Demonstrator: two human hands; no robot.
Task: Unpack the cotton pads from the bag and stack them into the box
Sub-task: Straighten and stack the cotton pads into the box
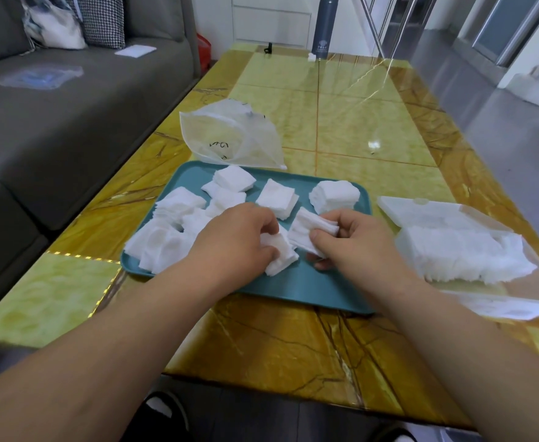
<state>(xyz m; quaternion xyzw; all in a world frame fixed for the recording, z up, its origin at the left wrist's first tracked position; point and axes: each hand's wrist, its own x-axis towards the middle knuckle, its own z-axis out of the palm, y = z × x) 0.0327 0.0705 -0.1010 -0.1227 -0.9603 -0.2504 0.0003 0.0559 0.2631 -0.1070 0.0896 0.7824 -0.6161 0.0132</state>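
Our yellow marbled desk point(373, 129) carries one teal plastic tray point(309, 288), one part-filled clear plastic box point(402, 242) and one translucent bag point(229, 135). About seven heaps of white square cotton pads point(335, 194) lie on the tray. Our left hand point(233, 237) and right hand point(354, 244) each pinch some; bent, these may fan apart.

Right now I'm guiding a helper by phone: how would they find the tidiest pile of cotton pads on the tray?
Find the teal tray on the yellow table. Look at its far right corner, nearest the clear box. The stack there stands alone, thick and squared, while the other pads lie in looser, thinner heaps to its left.
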